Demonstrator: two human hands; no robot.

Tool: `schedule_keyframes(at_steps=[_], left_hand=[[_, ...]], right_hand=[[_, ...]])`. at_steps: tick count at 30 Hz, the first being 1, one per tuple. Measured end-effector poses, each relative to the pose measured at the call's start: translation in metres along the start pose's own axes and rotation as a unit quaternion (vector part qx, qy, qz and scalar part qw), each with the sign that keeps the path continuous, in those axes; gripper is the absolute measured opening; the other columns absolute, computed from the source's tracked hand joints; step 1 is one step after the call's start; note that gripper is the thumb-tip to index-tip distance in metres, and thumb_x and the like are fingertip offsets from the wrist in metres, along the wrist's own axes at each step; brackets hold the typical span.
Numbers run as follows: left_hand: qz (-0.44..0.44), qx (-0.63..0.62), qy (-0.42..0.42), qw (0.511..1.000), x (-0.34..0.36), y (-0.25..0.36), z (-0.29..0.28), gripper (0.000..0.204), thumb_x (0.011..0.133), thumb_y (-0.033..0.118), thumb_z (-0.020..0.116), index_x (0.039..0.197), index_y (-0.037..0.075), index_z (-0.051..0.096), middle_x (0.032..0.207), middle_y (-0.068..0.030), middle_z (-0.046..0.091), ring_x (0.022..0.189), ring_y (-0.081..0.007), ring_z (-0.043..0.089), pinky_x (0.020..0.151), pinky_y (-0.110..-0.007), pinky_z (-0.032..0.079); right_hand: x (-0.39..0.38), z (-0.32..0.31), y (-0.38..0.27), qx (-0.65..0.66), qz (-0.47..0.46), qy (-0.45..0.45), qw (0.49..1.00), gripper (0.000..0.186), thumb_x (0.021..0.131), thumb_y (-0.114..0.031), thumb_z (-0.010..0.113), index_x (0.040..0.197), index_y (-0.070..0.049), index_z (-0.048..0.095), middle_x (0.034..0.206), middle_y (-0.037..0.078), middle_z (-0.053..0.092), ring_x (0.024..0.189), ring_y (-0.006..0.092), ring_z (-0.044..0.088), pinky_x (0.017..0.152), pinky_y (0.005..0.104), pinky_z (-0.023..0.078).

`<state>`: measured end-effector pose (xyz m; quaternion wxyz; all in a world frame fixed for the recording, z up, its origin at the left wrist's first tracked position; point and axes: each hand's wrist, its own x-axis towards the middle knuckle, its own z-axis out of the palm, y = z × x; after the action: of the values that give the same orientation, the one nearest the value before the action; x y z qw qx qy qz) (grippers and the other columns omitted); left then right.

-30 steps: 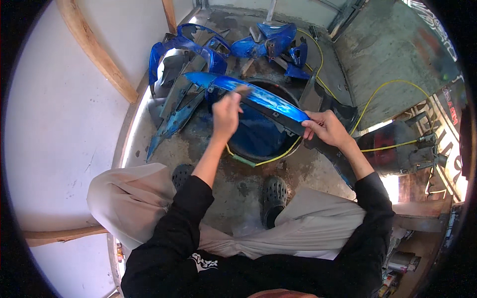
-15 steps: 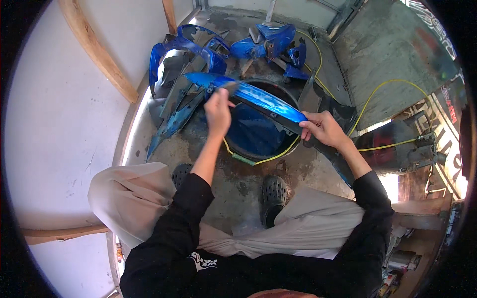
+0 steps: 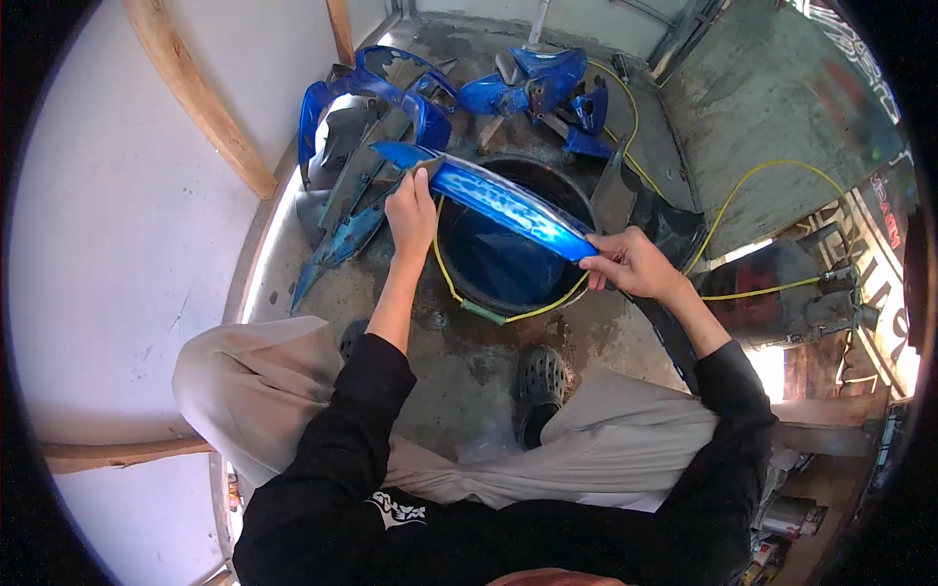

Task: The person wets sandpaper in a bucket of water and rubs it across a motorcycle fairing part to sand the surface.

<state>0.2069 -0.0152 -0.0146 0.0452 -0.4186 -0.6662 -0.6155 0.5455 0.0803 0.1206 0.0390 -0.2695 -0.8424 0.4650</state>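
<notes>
A long, glossy blue motorcycle body panel [image 3: 513,213] is held slantwise over a black bucket [image 3: 442,256]. Whitish, cloudy patches run along its wet-looking face. My right hand [image 3: 633,264] pinches the panel's right end between thumb and fingers. Near its left end, my left hand [image 3: 410,217] is closed on a small grey-brown flat piece of sandpaper [image 3: 428,173], pressed against the panel's edge. Dark water [image 3: 503,269] fills the lower part of the bucket, and the panel hides the bucket's middle.
Blue fairing parts [image 3: 410,93] lie at the far left, with more blue pieces [image 3: 532,83] at the far middle. A dark panel [image 3: 655,210] stands right of the bucket. A yellow hose [image 3: 757,290] reaches a dark tank [image 3: 762,283]. My shoe [image 3: 540,383] rests on the floor.
My left hand has shifted slightly left and turned, with the sandpaper now at the panel's left part. The panel has tilted so its blue face shows more broadly.
</notes>
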Motion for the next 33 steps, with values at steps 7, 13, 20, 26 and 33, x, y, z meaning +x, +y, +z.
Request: schedule_keyframes(at_steps=[7,13,20,26,33], left_hand=[[0.055,0.002,-0.099,0.994,-0.001,0.023,0.009,0.032,0.115,0.025,0.056,0.125,0.003,0.076,0.083,-0.0289,0.072,0.074,-0.0473,0.074,0.066,-0.054,0.056],[0.127,-0.033,-0.072,0.989,-0.010,0.039,0.019,0.029,0.114,0.023,0.056,0.125,0.004,0.075,0.088,-0.0274,0.075,0.079,-0.0493,0.075,0.069,-0.056,0.059],[-0.005,0.053,-0.140,0.989,-0.004,0.045,0.023,0.029,0.114,0.025,0.055,0.114,0.006,0.076,0.095,-0.0271,0.077,0.089,-0.0503,0.075,0.081,-0.061,0.058],[-0.100,0.048,-0.044,0.993,0.021,0.022,0.011,0.027,0.113,0.020,0.056,0.121,0.002,0.074,0.106,-0.0269,0.078,0.097,-0.0493,0.076,0.087,-0.058,0.059],[0.148,-0.144,-0.144,0.968,-0.094,0.131,0.053,0.026,0.107,0.010,0.063,0.128,0.000,0.074,0.135,-0.0236,0.074,0.133,-0.0385,0.069,0.110,-0.046,0.057]], right_hand=[[-0.004,0.000,0.003,-0.020,0.007,0.002,1.000,0.022,0.108,-0.013,0.073,0.115,0.008,0.077,0.078,0.010,0.077,0.071,0.0130,0.075,0.067,0.0306,0.060],[-0.006,-0.003,0.005,-0.037,0.021,-0.003,0.999,0.026,0.108,-0.014,0.073,0.120,0.009,0.076,0.079,0.011,0.078,0.070,0.0132,0.075,0.066,0.0316,0.060],[-0.007,-0.004,0.013,-0.021,0.010,-0.007,1.000,0.028,0.109,-0.015,0.072,0.123,0.009,0.075,0.079,0.012,0.078,0.070,0.0131,0.075,0.065,0.0316,0.061],[0.000,-0.003,0.002,-0.013,0.023,-0.002,1.000,0.027,0.110,-0.011,0.069,0.127,0.008,0.075,0.082,0.011,0.078,0.074,0.0136,0.075,0.069,0.0313,0.062],[0.000,-0.012,0.020,-0.024,0.003,-0.001,1.000,0.028,0.110,-0.016,0.070,0.121,0.009,0.075,0.084,0.014,0.080,0.071,0.0144,0.075,0.067,0.0324,0.061]])
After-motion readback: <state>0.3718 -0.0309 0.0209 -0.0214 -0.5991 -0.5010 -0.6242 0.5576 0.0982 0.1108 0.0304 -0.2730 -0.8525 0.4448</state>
